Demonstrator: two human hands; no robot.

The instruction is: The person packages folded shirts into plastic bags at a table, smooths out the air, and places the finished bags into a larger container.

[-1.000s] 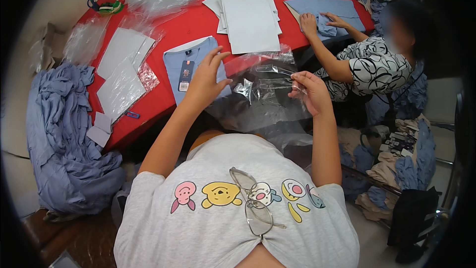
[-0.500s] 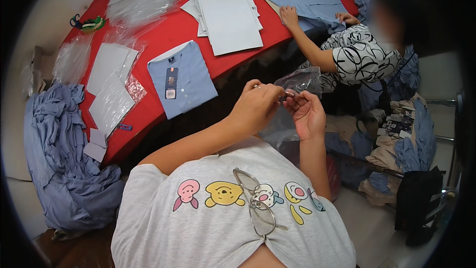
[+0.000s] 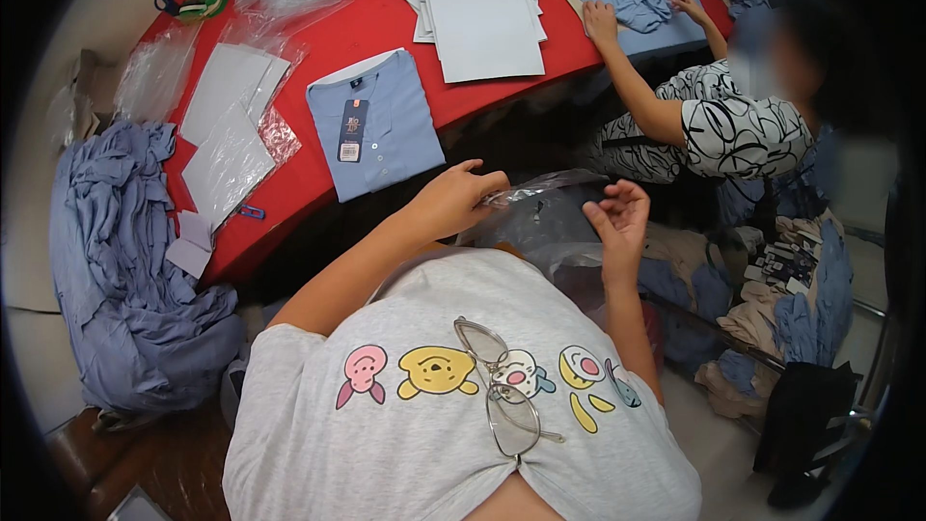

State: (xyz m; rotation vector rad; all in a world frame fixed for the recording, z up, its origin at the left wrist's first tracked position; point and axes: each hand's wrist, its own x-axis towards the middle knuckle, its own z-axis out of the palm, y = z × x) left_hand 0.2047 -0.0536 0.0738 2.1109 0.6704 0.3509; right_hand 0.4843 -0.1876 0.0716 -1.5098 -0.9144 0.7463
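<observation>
In front of my body hangs a clear plastic bag [image 3: 550, 217]. My left hand [image 3: 458, 198] pinches its upper left edge between thumb and fingers. At the bag's right side is my right hand [image 3: 622, 217], palm turned inward, fingers curled and apart, with nothing visible between them. Just beyond my left hand, at the table's near edge, lies a folded light blue shirt [image 3: 400, 150] with a dark hang tag [image 3: 353, 131] on its front.
The red table [image 3: 352, 24] carries a stack of white boards [image 3: 487, 19], boards in clear bags [image 3: 231, 169], scissors [image 3: 166, 2] and a blue clip [image 3: 253, 212]. A co-worker [image 3: 743, 125] handles a blue garment [image 3: 632, 14] at right. Blue cloth [image 3: 135, 280] is heaped at left.
My hands have moved apart from close together, the left one leftward and the right one slightly right. The bag now spreads between them. The co-worker's garment looks more bunched, one hand raised.
</observation>
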